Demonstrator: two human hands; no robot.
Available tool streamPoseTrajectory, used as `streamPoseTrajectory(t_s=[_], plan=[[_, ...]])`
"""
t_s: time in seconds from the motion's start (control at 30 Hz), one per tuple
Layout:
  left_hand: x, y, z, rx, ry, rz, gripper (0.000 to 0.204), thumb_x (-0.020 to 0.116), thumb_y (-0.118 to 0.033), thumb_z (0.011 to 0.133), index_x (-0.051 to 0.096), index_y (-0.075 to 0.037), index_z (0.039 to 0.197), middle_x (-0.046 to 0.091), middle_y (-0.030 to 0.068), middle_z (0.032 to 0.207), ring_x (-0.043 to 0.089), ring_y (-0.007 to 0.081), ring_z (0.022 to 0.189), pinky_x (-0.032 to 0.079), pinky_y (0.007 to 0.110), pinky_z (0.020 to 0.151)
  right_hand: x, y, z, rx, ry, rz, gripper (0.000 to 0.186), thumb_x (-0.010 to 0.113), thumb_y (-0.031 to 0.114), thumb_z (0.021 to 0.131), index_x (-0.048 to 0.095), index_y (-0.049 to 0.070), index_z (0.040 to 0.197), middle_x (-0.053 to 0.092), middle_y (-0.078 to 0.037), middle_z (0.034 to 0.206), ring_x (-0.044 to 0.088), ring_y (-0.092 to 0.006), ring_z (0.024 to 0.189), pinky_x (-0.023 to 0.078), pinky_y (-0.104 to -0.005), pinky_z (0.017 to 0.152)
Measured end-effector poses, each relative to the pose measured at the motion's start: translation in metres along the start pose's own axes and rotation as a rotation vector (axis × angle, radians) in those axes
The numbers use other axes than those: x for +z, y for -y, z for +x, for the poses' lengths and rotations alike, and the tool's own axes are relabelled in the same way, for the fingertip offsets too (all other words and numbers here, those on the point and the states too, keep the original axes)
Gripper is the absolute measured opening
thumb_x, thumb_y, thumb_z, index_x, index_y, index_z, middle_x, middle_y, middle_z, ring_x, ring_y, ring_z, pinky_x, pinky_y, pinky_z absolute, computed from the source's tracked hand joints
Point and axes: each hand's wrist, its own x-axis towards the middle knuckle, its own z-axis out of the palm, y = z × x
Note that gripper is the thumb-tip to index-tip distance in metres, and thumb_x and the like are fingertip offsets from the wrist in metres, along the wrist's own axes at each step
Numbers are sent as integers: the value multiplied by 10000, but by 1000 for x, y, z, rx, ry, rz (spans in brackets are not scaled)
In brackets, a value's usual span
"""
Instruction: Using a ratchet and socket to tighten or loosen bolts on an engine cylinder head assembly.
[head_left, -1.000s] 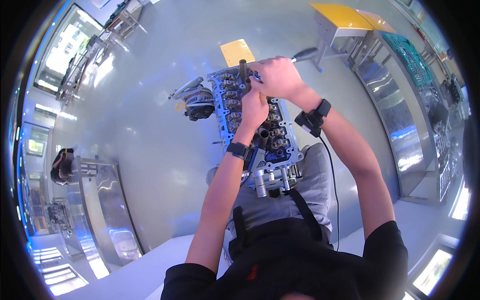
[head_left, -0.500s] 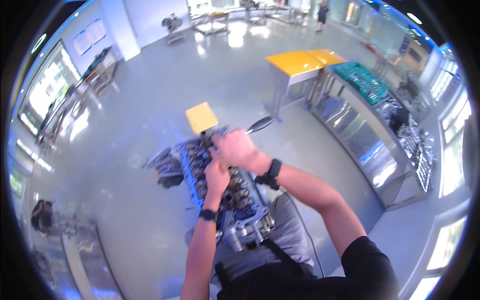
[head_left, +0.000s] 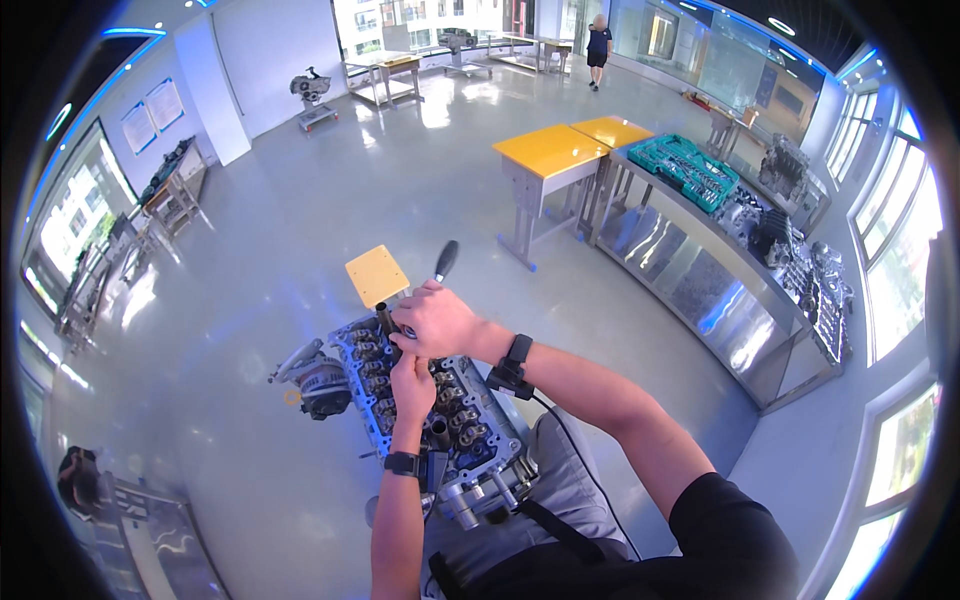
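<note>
Left wall: a pale-topped bench [head_left: 165, 195] stands near the windows, below two notice sheets [head_left: 165, 103].
Engine on stand [head_left: 310, 88]: it stands far off on the grey floor [head_left: 270, 205], near the white wall.
Alternator-like unit [head_left: 325, 378]: it sits at the left flank of the cylinder head [head_left: 465, 413]; how it is fixed cannot be told.
Cylinder head position: it is in front of the person, its near end close to the grey trousers [head_left: 570, 470], rocker arms exposed in rows.
Wooden stool [head_left: 378, 275]: its square top shows just beyond the far end of the head.
Far tube [head_left: 383, 318]: dark, rising from the cylinder head just beside both hands.
Left hand [head_left: 412, 388]: over the middle of the head, fingers curled in, tucked right under the other hand; whether it clasps a shaft is hidden. A black wristband [head_left: 402, 463] circles the wrist.
Near tube [head_left: 440, 432]: a dark open end showing between the rocker rows.
Right hand [head_left: 437, 318]: wrapped around the metal end of a ratchet wrench [head_left: 447, 260], whose black handle points away from the person.
Right wrist: a black strap [head_left: 518, 348] carries a small box with a cable.
Yellow tables [head_left: 550, 150]: two, set end to end.
Walker [head_left: 598, 50]: a person in dark clothes, far back.
Teal tool case [head_left: 685, 170]: open on the steel bench [head_left: 700, 270], near metal engine parts [head_left: 800, 265].
</note>
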Motion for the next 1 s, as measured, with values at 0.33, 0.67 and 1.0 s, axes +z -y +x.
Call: streamPoseTrajectory(t_s=[0.33,0.67,1.0], plan=[[1,1,-2,-16,-20,31,143,516,-52,924,601,15,1017,645,245,845,613,443,813,481,416,667,2,14,-15,300,-10,-144,338,599,381,823,602,44,799,577,-123,532,602,-332,522,484,-428,538],[3,2,0,62,-46,-9,109,537,-18,873,591,29,955,608,245,797,573,456,764,452,463,617,3,-11,-10,15,-45,-44,290,641,345,766,612,57,765,598,-114,625,619,-307,642,494,-412,642],[6,0,-5,64,-173,42,49,557,9,865,589,44,853,603,230,720,586,412,654,445,411,562,5,19,-8,273,94,-170,320,602,377,825,605,57,811,608,-114,582,617,-325,558,487,-428,575]])
